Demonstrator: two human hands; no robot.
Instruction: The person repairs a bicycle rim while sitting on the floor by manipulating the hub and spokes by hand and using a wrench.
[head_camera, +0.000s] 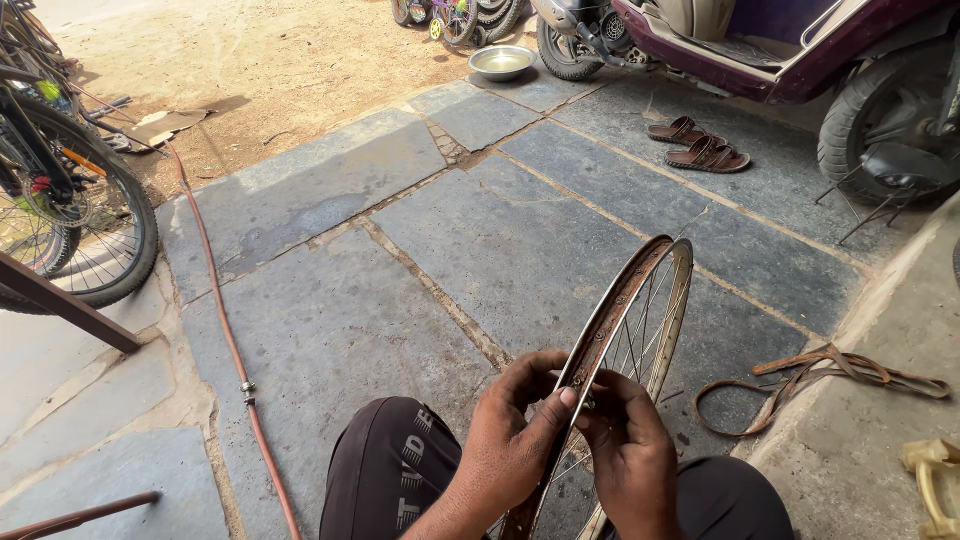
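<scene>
Rusty bicycle rim (640, 310) stands upright on the stone-slab floor (330, 330) between the knees, left hand (515, 440) and right hand (625, 450) both pinching it. Two sandals (698, 143), one steel bowl (501, 62), one orange hose (225, 330).

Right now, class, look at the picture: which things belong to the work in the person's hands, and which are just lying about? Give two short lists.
In the work:
- bare wheel rim, rusty, with spokes
- left hand and right hand, both gripping the rim's edge

Lying about:
- brown rubber strip on the paving
- pair of sandals
- metal bowl
- red hose
- parked scooter
- bicycle wheel at the left
</scene>
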